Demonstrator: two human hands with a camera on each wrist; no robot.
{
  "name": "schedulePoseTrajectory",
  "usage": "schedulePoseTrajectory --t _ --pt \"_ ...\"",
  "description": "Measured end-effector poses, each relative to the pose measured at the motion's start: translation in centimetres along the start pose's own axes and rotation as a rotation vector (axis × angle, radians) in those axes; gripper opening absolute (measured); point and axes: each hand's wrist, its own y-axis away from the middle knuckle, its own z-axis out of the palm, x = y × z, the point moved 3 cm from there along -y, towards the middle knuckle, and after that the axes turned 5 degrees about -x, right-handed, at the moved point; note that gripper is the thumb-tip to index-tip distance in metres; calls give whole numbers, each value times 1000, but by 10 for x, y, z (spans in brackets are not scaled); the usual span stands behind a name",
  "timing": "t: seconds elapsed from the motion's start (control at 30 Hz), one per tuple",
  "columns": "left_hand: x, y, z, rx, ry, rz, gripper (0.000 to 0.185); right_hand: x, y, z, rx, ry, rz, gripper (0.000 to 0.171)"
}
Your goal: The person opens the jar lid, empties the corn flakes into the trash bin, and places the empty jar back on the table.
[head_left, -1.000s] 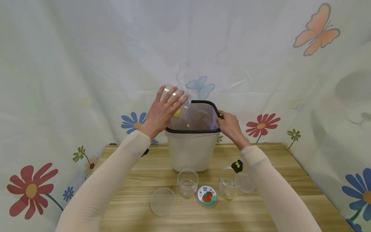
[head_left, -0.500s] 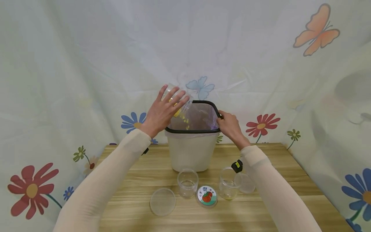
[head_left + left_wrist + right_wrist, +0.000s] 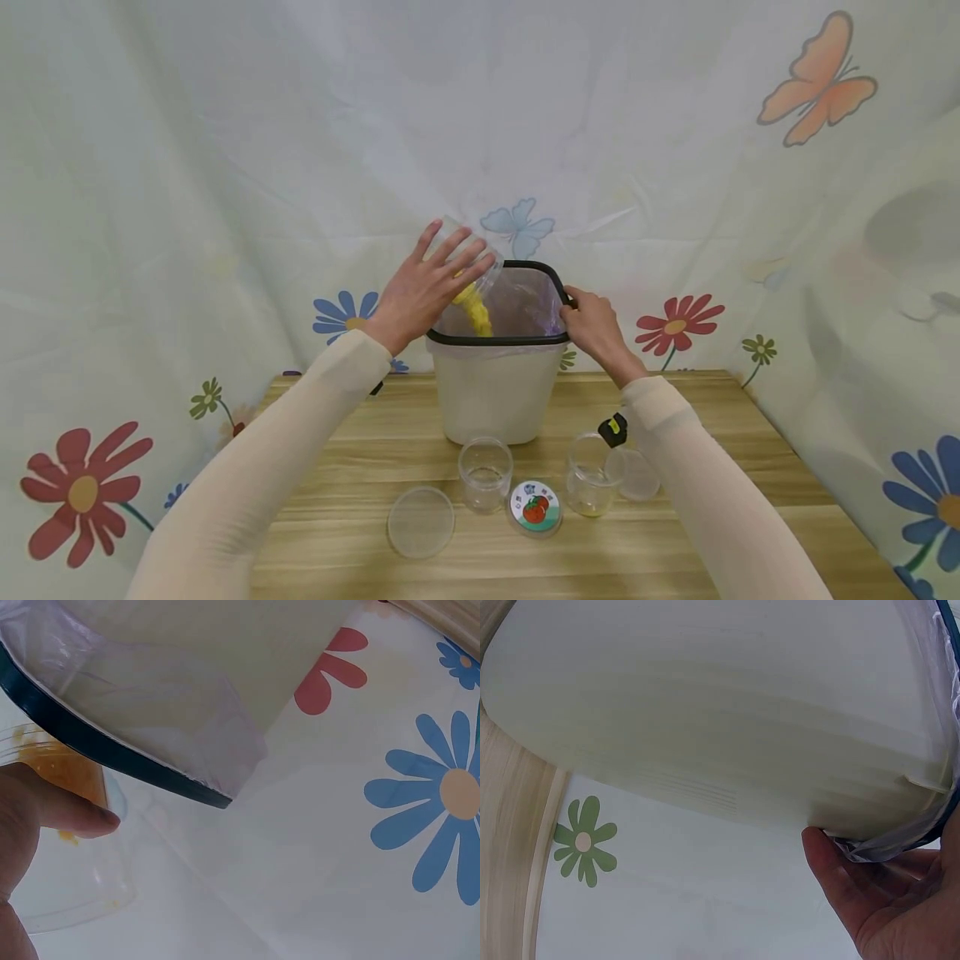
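Observation:
My left hand [image 3: 422, 293] grips a clear plastic tub [image 3: 82, 877], tilted mouth-down over the left side of the trash bin [image 3: 491, 392]. Small yellow pieces [image 3: 477, 313], perhaps corn kernels, pour from it in a thick stream. In the left wrist view, the thumb lies against the tub wall, with an orange-yellow mass [image 3: 64, 769] showing through. My right hand [image 3: 596, 325] holds the bin's black rim [image 3: 557, 283] at the right. A pale plastic bag [image 3: 525, 292] lines the bin; its bottom is hidden.
In front of the bin stand two clear tubs, one at left [image 3: 486, 477] and one at right [image 3: 591, 483]. Between them is a round lid with a tomato picture [image 3: 536, 507]. A translucent lid [image 3: 422, 522] lies left, another [image 3: 640, 477] right, on the wooden table [image 3: 345, 467].
The yellow pieces have gone from a single falling bit to a dense stream. My left hand has shifted slightly right with the tub. My right hand keeps its place on the rim.

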Motion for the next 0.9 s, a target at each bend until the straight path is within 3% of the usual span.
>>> schedulePoseTrajectory --t 0.5,0.9 --pt "0 -2 0 5 -54 45 114 -2 0 0 -5 -8 5 51" --pt "1 -2 1 -38 -136 103 118 -1 -1 1 2 -12 8 52"
